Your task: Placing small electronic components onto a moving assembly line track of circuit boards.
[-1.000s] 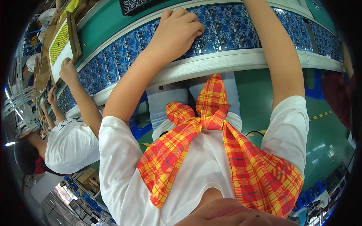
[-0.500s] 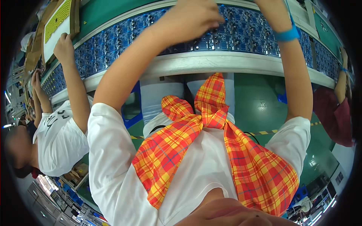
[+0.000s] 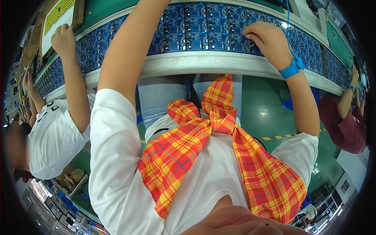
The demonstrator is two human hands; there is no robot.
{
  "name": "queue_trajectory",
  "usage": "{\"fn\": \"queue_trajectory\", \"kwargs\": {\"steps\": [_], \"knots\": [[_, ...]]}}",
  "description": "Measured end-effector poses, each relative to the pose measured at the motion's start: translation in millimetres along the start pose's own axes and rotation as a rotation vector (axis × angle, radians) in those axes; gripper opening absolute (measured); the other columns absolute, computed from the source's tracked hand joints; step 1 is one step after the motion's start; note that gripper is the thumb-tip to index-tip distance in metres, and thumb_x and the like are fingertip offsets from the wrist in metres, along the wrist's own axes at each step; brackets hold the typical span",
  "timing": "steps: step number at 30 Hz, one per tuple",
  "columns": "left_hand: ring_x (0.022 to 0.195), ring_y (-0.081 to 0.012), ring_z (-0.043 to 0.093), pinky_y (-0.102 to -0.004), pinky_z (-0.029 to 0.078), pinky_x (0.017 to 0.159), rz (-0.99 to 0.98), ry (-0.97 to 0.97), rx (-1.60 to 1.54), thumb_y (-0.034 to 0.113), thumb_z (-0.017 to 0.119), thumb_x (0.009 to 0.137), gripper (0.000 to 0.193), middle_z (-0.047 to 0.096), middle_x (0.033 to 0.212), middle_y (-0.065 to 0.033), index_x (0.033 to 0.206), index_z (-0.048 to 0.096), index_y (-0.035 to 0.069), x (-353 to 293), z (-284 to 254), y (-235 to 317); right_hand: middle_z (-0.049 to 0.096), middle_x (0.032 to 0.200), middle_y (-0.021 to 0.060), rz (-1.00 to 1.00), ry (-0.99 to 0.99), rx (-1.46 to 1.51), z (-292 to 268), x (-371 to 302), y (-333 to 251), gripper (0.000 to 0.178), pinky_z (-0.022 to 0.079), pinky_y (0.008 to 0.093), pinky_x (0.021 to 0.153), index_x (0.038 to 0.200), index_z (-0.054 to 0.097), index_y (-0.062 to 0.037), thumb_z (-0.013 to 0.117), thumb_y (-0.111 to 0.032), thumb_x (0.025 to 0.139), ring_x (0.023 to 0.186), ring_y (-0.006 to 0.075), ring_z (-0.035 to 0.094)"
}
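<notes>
Rows of blue circuit boards (image 3: 196, 29) with small parts on them lie along a long line in front of me. Over the boards, right of the middle, hangs my right hand (image 3: 270, 43), its fingers curled and the thumb near the index finger. Whatever those fingertips may hold is too small to make out. A blue wrist strap (image 3: 291, 69) with a thin cord circles my right wrist. My left forearm (image 3: 131, 47) reaches across the boards and leaves the head view at the top, so my left hand is out of sight.
The line's pale metal rail (image 3: 196, 62) runs between me and the boards. At the left, a co-worker's raised hand (image 3: 63, 39) is beside a cardboard-edged tray (image 3: 58, 23) of yellow parts. Another person's hand (image 3: 354, 74) is at the far right.
My left hand has moved up and out of the view from above the middle boards. My right hand has come down and left, over the boards.
</notes>
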State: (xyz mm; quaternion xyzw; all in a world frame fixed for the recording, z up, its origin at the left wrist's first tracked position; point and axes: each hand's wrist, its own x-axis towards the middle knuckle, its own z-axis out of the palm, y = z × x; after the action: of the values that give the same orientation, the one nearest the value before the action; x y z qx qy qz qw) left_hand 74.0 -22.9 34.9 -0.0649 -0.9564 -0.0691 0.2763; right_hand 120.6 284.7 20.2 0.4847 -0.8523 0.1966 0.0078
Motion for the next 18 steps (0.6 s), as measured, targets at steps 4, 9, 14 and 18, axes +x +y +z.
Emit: {"fn": "queue_trajectory", "kwargs": {"steps": [4,9,14,18], "knots": [[0.100,-0.0343,0.066,-0.0520,0.047,0.088,0.000,0.057,-0.148,0.024,0.068,0.091,0.018,0.073,0.097,-0.0102,0.095,0.079,0.010,-8,-4,12,0.069,0.093,0.0105,0.013,-0.001,-0.045,1,3,-6,0.011,0.056,0.0404,0.078,0.101,0.073,-0.0057,0.068,-0.008,0.091,0.090,0.0314,0.068],[0.090,-0.0347,0.068,-0.0438,0.051,0.090,-0.099,-0.318,-0.739,0.015,0.068,0.091,0.018,0.074,0.093,-0.0139,0.102,0.077,0.004,-46,-42,48,0.069,0.093,0.0106,-0.032,-0.009,-0.074,0,8,-7,0.012,0.055,0.0408,0.079,0.101,0.073,-0.0061,0.068,-0.007,0.091,0.090,0.0318,0.068],[0.096,-0.0331,0.066,-0.0426,0.049,0.096,-0.195,-0.716,-0.913,0.013,0.069,0.090,0.020,0.071,0.093,-0.0134,0.106,0.076,0.004,-74,-59,52,0.071,0.096,0.0105,-0.090,-0.039,-0.128,0,7,-2,0.012,0.056,0.0407,0.081,0.102,0.073,-0.0065,0.067,-0.008,0.091,0.091,0.0317,0.069],[0.101,-0.0168,0.067,-0.0338,0.051,0.095,-0.035,-0.663,-0.795,0.014,0.071,0.094,0.015,0.074,0.104,-0.0024,0.107,0.079,0.010,-90,-55,38,0.072,0.096,0.0131,-0.103,-0.030,-0.059,-23,26,0,0.014,0.056,0.0406,0.080,0.102,0.073,-0.0046,0.066,-0.011,0.092,0.090,0.0314,0.069]]}}
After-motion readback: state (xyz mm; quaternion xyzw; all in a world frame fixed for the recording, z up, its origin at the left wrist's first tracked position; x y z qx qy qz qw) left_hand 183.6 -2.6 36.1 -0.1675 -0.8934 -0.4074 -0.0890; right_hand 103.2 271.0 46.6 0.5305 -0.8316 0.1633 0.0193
